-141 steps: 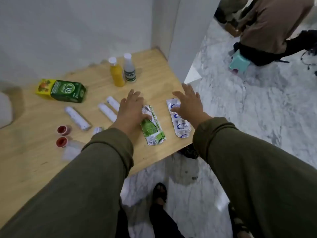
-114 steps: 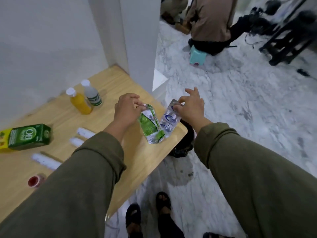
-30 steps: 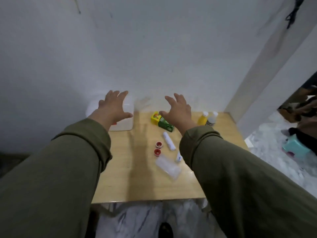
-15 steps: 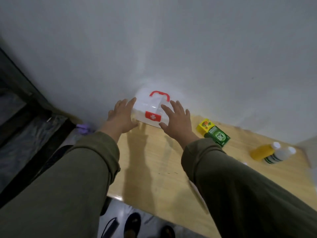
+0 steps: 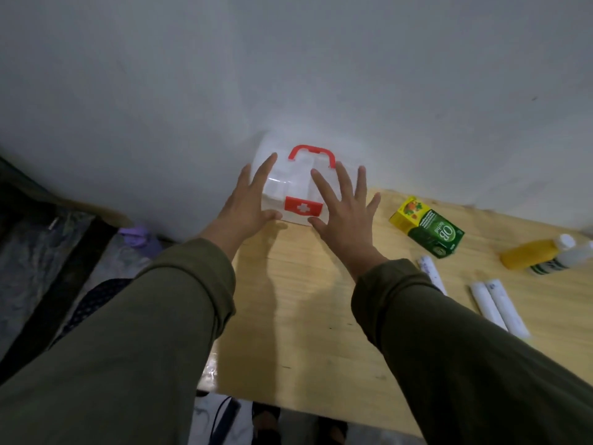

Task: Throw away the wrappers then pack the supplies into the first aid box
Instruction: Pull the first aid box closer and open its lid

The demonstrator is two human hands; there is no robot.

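No wrappers are seen; the shut box (image 5: 290, 187) is touched by two spread hands (image 5: 244, 207) (image 5: 345, 216), nothing packed yet.

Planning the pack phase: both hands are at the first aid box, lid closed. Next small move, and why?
Probably close both hands on the box's sides and slide it away from the wall toward the table's front edge. The left hand and right hand flank the first aid box with fingers spread, not yet gripping. It sits against the wall, lid shut, so the green carton and white rolls cannot go in yet.
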